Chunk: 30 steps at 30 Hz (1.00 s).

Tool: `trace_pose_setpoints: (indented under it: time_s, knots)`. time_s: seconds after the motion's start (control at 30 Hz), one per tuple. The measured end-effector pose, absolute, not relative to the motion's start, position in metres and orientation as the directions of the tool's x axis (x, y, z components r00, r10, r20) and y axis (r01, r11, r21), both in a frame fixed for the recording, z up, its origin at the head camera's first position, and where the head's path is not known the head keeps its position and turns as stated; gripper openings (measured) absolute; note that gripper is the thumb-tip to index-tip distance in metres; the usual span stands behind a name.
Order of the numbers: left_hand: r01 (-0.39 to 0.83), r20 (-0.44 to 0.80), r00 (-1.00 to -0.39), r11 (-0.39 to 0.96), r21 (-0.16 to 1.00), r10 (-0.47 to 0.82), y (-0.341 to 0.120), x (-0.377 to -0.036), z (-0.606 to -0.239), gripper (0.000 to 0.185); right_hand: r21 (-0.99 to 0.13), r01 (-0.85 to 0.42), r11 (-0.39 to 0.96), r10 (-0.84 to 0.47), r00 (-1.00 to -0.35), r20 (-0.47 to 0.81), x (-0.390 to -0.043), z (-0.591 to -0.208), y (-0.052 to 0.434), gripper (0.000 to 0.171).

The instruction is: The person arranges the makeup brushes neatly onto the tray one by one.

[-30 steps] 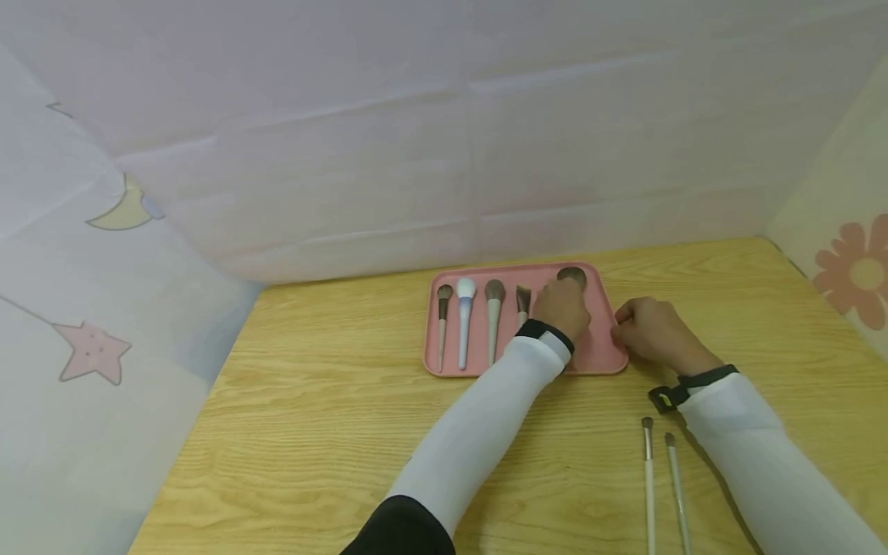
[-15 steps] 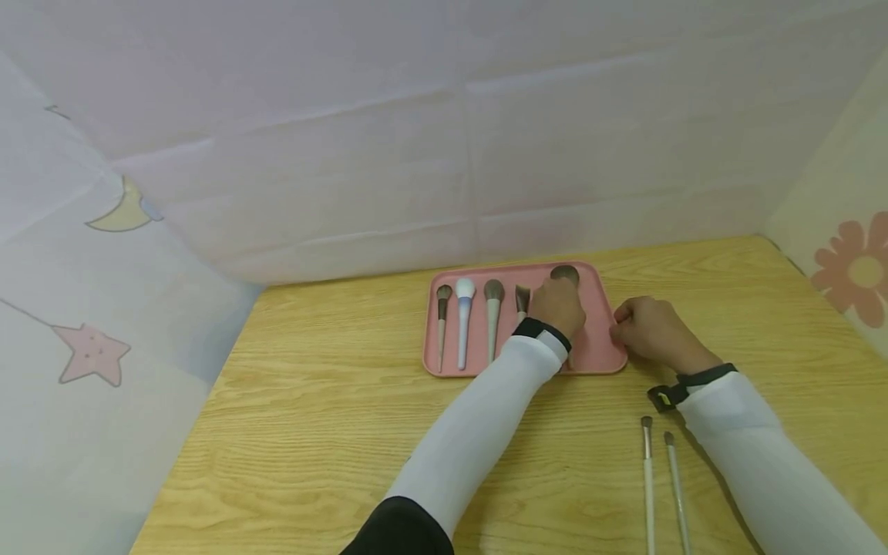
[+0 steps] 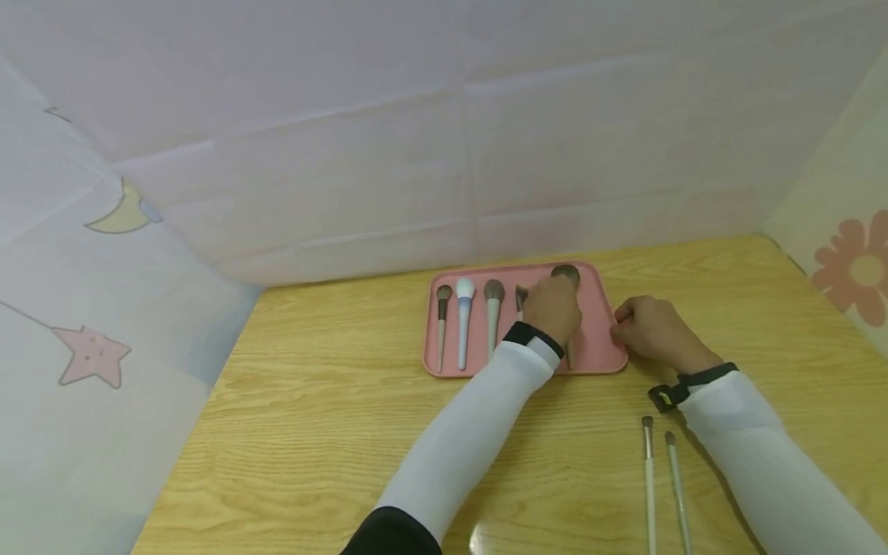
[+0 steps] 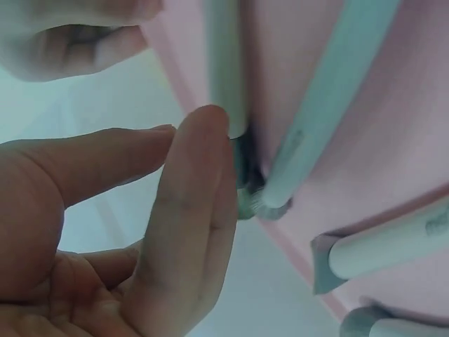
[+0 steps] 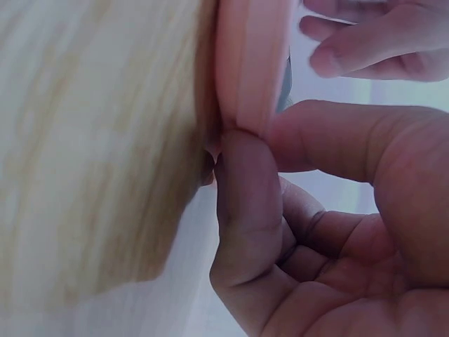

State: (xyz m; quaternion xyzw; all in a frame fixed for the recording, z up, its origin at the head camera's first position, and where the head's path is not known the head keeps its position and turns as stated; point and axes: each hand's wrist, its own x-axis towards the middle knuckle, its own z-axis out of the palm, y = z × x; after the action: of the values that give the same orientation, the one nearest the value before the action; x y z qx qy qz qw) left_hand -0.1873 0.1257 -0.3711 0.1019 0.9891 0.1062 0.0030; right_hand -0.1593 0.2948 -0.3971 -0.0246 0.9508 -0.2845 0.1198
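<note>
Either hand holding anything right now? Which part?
Right hand pinches the pink tray by its right rim, thumb and fingers on the edge. Left hand only touches a brush handle; no grip.

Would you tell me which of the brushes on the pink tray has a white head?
It is the second brush from the left on the pink tray: white head, pale blue handle. The other brushes there have dark bristles.
</note>
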Motion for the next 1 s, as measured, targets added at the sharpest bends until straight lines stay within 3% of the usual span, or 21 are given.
trace_pose_setpoints:
  time_s: [0.2,0.3,0.7,1.0]
  knots:
    - [0.252,0.058,-0.968,0.926,0.281,0.246,0.101,-0.161,-0.365,0.03,-0.555,0.007,0.832,-0.14,-0.965,-0.222,-0.162,-0.399,0.288,0.037]
    - [0.267,0.066,-0.964,0.93,0.251,0.259,0.091,-0.143,-0.368,0.027,-0.555,0.002,0.832,-0.148,-0.963,-0.224,-0.163,-0.4,0.287,0.037]
    - [0.333,0.076,-0.942,0.88,0.339,0.327,0.079,-0.084,-0.382,0.021,-0.543,-0.026,0.839,-0.163,-0.965,-0.206,-0.159,-0.396,0.302,0.037]
    - [0.47,0.048,-0.879,0.846,0.252,0.474,0.098,-0.056,-0.373,0.023,-0.537,0.015,0.843,-0.133,-0.963,-0.235,-0.154,-0.389,0.316,0.039]
